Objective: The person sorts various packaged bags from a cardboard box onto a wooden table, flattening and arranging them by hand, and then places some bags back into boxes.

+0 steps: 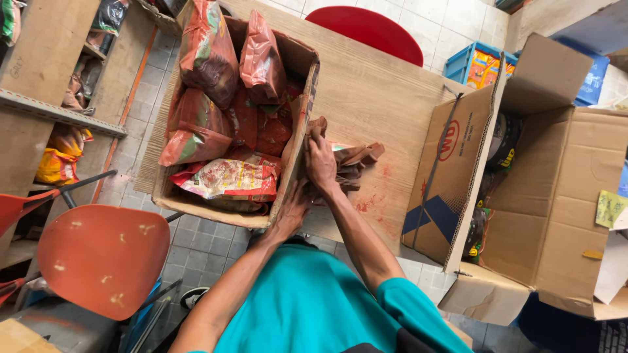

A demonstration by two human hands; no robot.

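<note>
A cardboard box (297, 131) full of red and orange snack packets (226, 180) stands on a wooden table (379, 91). My left hand (288, 216) presses against the box's right wall near its front corner. Just right of the box, my right hand (320, 163) rests on a pile of brown, red-stained flat packets (356, 160) lying on the table. A red smear marks the tabletop beside the pile.
A big open cardboard box (556, 196) with dark packets inside stands at the right. An orange chair (101, 258) is at lower left, a red stool (366, 29) beyond the table. Shelves with goods line the left. A blue crate (481, 62) sits on the tiled floor.
</note>
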